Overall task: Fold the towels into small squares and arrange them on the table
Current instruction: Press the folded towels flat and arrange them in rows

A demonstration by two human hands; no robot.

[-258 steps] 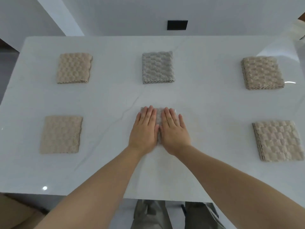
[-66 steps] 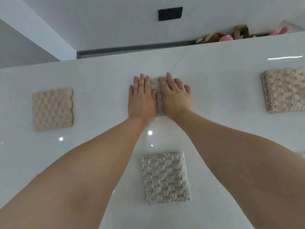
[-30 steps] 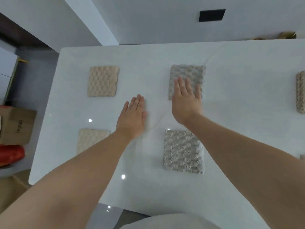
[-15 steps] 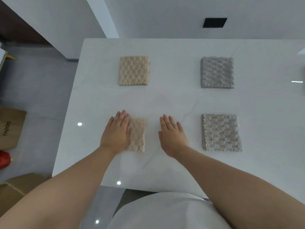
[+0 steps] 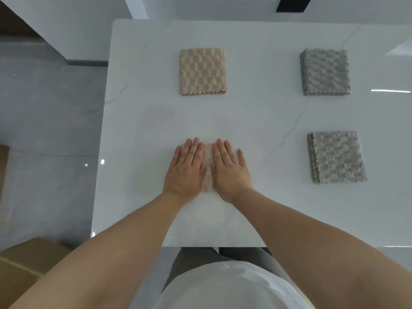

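On the white table (image 5: 145,121), a folded beige towel (image 5: 207,172) lies near the front left, mostly hidden under my hands. My left hand (image 5: 185,170) and my right hand (image 5: 229,170) press flat on it side by side, fingers straight; only a strip of towel shows between them. A second beige folded towel (image 5: 202,71) lies behind it. Two grey folded towels lie to the right, one at the back (image 5: 324,72) and one nearer (image 5: 335,157).
The table's left edge (image 5: 100,152) and front edge (image 5: 200,246) are close by. Grey floor lies to the left, with a cardboard box (image 5: 24,262) at the lower left. A white wall with a black plate (image 5: 293,4) stands behind the table.
My right hand has moved left onto the beige towel beside my left hand; both now press it. The view has shifted left.
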